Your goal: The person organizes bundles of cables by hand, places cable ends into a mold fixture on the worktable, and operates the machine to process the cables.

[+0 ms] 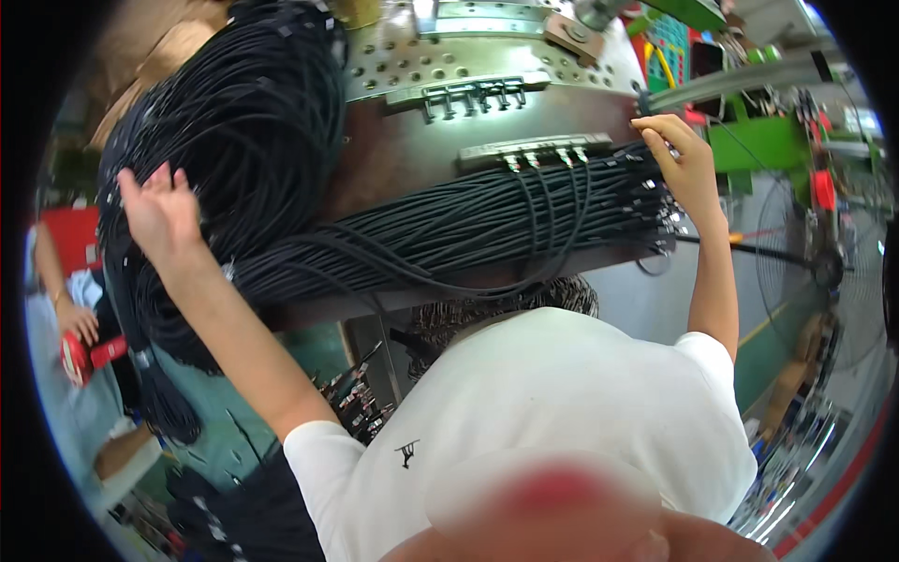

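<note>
My left hand [164, 214] is palm up with its fingers spread, beside a large coiled heap of black cables [253, 122]. Nothing shows in its palm. At the right end of the worktable [375, 155], my right hand [684, 161] has thumb and forefinger pinched together; whatever they hold is too small to make out. Below that hand lie the connector ends of a long bundle of black cables [449, 225], which runs across the table's near side. Several cables are seated by their metal plugs in a nearer fixture bar [534, 148]. A farther fixture bar [468, 94] carries metal clamps without cables.
A perforated metal plate [403, 64] with a metal block [573, 37] is at the back. On the right stand a green machine part [763, 145] and a fan [824, 270]. Another person's hand [80, 320] is at the left near a red object [75, 361]. More black cables [248, 506] lie lower left.
</note>
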The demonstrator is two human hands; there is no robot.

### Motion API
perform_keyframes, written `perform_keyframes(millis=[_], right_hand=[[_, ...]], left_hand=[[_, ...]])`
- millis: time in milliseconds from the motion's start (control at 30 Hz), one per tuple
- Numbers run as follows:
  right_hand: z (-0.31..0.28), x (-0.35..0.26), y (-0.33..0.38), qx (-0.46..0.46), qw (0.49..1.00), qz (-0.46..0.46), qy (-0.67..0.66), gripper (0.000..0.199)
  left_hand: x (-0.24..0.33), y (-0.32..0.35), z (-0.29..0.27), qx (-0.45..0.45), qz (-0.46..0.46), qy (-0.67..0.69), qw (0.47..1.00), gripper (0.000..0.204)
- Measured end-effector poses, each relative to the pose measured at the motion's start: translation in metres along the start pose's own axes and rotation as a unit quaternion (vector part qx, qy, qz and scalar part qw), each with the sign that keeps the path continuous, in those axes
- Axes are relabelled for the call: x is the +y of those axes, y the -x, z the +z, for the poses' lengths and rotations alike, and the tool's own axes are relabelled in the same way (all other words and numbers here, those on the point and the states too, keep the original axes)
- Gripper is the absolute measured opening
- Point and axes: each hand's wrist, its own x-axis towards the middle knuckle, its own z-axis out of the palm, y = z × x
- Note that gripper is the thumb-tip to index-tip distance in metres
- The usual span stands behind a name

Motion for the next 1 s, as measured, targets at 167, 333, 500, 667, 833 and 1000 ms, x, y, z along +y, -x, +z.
perform_keyframes(millis=[167, 333, 500, 667, 833, 1000], right_hand=[[-0.017, 0.021, 0.029, 0.034, 0.997, 0.007, 0.074, 0.015], [-0.015, 0.022, 0.03, -0.024, 0.994, -0.028, 0.104, 0.018], [-0.007, 0.031, 0.024, -0.084, 0.994, -0.059, 0.029, 0.015], [-0.01, 0.02, 0.018, -0.082, 0.994, -0.061, 0.036, 0.01], [-0.01, -0.018, 0.011, 0.022, 0.991, -0.133, -0.015, 0.012], [0.008, -0.043, -0.012, 0.041, 0.976, -0.129, -0.172, 0.01]], left_hand=[[-0.008, 0.012, 0.001, -0.022, 0.074, -0.064, 0.995, 0.087], [-0.014, 0.029, 0.015, 0.026, 0.163, -0.115, 0.98, 0.071], [-0.017, 0.04, 0.023, 0.14, 0.401, -0.335, 0.841, 0.058], [-0.054, 0.119, 0.064, -0.184, 0.581, -0.368, 0.702, 0.035], [-0.107, 0.209, 0.124, -0.546, 0.377, -0.387, 0.639, 0.034], [-0.153, 0.236, 0.144, -0.631, 0.177, -0.394, 0.644, 0.028]])
